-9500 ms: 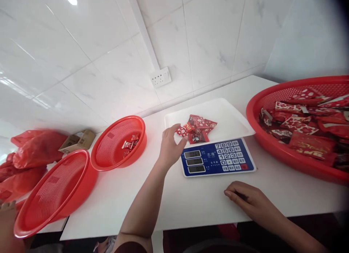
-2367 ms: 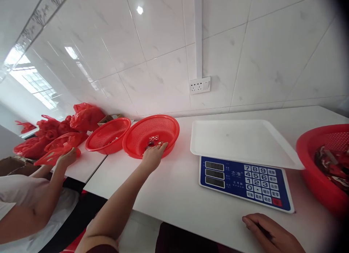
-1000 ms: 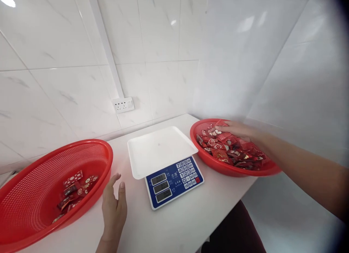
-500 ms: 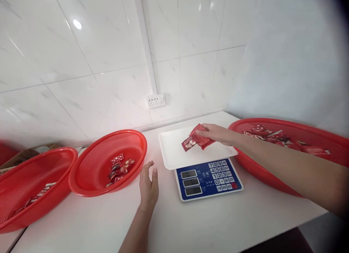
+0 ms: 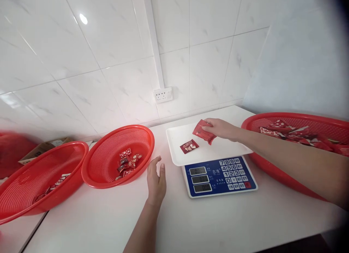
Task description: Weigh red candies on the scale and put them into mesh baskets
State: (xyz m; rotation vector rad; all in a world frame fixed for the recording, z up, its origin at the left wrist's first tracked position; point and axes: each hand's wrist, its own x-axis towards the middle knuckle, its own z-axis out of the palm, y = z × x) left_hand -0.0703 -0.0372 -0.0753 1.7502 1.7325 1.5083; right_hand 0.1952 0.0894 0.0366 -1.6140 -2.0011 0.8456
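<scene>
My right hand (image 5: 221, 128) reaches over the white tray (image 5: 218, 151) of the blue-faced scale (image 5: 219, 175) and is closed on a few red candy packets (image 5: 204, 131). One red packet (image 5: 189, 145) lies loose on the tray just left of that hand. My left hand (image 5: 156, 179) rests flat on the white table (image 5: 174, 220) with fingers stretched out, holding nothing, between the scale and a red mesh basket (image 5: 107, 173) that holds several packets.
A large red basket (image 5: 264, 162) full of red packets stands at the right. Another red basket (image 5: 27, 198) sits at the far left, with a cardboard box (image 5: 40, 149) behind it. A wall socket (image 5: 163, 95) is above the scale.
My right hand took packets from the right basket and carried them over the scale tray. One packet now lies on the tray. My left hand stayed on the table.
</scene>
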